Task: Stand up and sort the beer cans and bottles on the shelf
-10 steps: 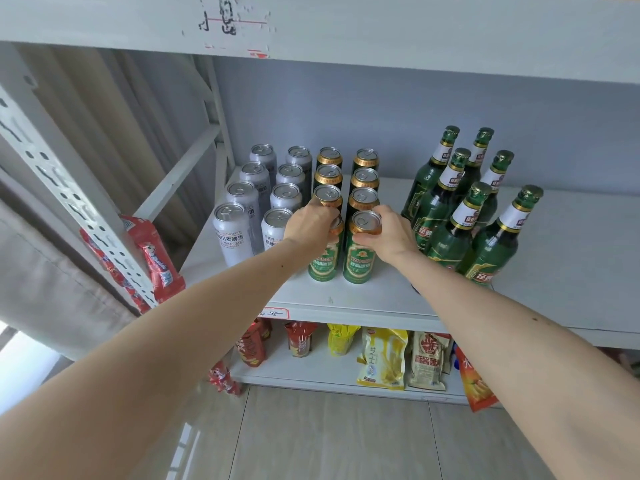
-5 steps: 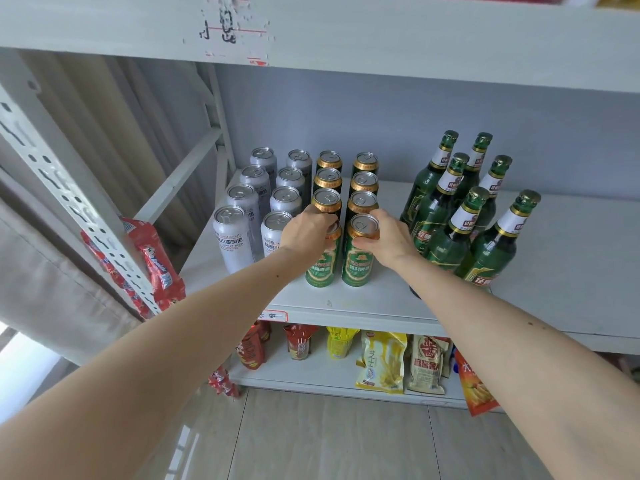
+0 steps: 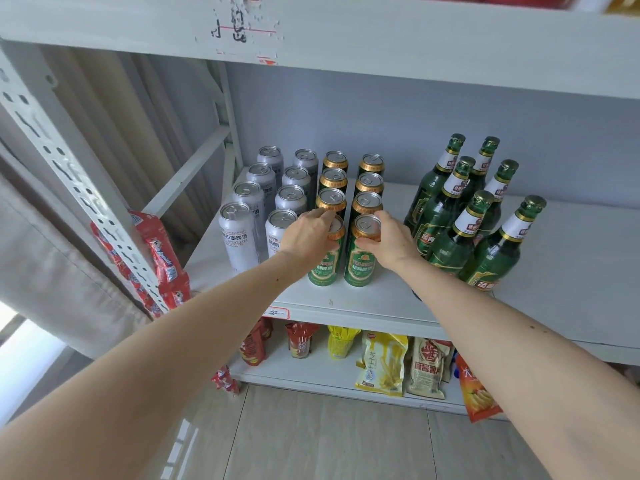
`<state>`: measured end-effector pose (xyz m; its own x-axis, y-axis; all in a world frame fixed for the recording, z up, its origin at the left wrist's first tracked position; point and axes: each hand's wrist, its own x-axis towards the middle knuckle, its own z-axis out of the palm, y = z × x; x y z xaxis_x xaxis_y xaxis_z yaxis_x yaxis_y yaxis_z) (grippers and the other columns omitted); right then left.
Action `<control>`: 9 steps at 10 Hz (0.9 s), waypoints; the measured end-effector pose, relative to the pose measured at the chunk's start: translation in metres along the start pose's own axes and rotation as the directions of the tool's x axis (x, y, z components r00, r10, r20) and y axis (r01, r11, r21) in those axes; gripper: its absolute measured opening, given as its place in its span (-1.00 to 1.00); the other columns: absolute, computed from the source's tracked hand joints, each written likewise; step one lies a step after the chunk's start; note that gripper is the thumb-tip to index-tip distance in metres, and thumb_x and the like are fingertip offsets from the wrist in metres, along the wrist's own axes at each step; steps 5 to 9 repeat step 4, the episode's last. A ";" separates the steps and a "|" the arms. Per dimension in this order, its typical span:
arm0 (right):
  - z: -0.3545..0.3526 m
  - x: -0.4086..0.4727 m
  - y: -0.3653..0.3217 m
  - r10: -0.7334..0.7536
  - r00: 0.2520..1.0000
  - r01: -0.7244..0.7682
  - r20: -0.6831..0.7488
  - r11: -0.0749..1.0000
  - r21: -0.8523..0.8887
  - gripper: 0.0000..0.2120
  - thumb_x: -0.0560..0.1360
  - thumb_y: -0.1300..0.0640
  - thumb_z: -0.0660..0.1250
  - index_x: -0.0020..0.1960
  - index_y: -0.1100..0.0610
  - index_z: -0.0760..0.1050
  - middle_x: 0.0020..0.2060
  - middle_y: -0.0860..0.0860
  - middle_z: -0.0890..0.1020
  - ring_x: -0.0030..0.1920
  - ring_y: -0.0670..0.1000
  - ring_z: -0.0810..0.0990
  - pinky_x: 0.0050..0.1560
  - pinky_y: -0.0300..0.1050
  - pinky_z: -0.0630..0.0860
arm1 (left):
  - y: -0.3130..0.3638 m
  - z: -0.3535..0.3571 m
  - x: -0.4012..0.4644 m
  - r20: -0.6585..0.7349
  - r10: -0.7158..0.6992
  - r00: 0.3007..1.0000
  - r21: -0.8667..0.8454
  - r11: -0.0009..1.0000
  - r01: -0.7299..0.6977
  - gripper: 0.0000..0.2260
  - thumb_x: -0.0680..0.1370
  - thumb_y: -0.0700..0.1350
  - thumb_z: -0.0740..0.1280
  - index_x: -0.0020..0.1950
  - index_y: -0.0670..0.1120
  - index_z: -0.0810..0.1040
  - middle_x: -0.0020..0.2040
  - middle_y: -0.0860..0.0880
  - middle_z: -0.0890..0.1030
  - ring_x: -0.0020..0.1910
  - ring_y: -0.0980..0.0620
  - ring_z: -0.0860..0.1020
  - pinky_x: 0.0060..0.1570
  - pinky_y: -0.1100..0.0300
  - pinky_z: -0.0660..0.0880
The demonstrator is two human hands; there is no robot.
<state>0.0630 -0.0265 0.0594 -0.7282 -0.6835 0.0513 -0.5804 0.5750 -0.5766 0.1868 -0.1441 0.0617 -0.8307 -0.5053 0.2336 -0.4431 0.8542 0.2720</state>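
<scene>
I have my left hand curled over the top of the front green can of the left column, fingers wrapped round its gold rim. My right hand pinches the rim of the front green can of the right column, thumb at the near side, fingers at the far side. Both cans stand upright, just beside each other, near the front edge of the white shelf. Behind them run two columns of green cans; to the left stand two columns of silver cans, all upright. To the right is a cluster of green bottles, upright; I think there are seven, though they overlap. Snack packets sit on the shelf below.
</scene>
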 end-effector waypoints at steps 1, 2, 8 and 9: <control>0.000 -0.001 -0.001 -0.003 1.000 0.003 0.013 1.000 -0.007 -0.46 0.43 0.00 0.48 0.32 0.12 0.38 0.19 0.11 0.56 0.19 0.16 0.54 0.15 0.03 0.50 | 0.000 0.002 -0.002 0.009 -0.019 1.000 -0.047 0.999 0.020 -0.50 0.50 -0.04 0.41 0.38 -0.12 0.36 0.38 -0.08 0.44 0.29 -0.13 0.45 0.02 0.07 0.47; 0.003 0.002 0.002 -0.006 1.000 0.006 0.009 1.000 0.004 -0.44 0.42 -0.03 0.48 0.32 0.10 0.37 0.18 0.11 0.56 0.18 0.16 0.55 0.14 0.03 0.51 | 0.003 0.005 -0.005 0.049 -0.039 0.998 -0.132 0.990 0.045 -0.41 0.53 -0.06 0.38 0.48 -0.17 0.24 0.49 -0.14 0.30 0.46 -0.14 0.26 0.41 0.03 0.25; -0.001 -0.012 0.000 0.033 0.999 -0.033 -0.039 0.999 0.005 -0.32 0.42 -0.04 0.48 0.40 0.16 0.27 0.30 0.14 0.46 0.28 0.18 0.48 0.20 0.06 0.47 | 0.002 0.006 -0.012 0.033 0.004 0.999 -0.067 0.998 -0.001 -0.35 0.55 -0.04 0.34 0.53 -0.18 0.12 0.55 -0.16 0.15 0.54 -0.13 0.07 0.51 0.03 0.05; -0.001 -0.012 0.000 0.033 0.999 -0.033 -0.039 0.999 0.005 -0.32 0.42 -0.04 0.48 0.40 0.16 0.27 0.30 0.14 0.46 0.28 0.18 0.48 0.20 0.06 0.47 | 0.002 0.006 -0.012 0.033 0.004 0.999 -0.067 0.998 -0.001 -0.35 0.55 -0.04 0.34 0.53 -0.18 0.12 0.55 -0.16 0.15 0.54 -0.13 0.07 0.51 0.03 0.05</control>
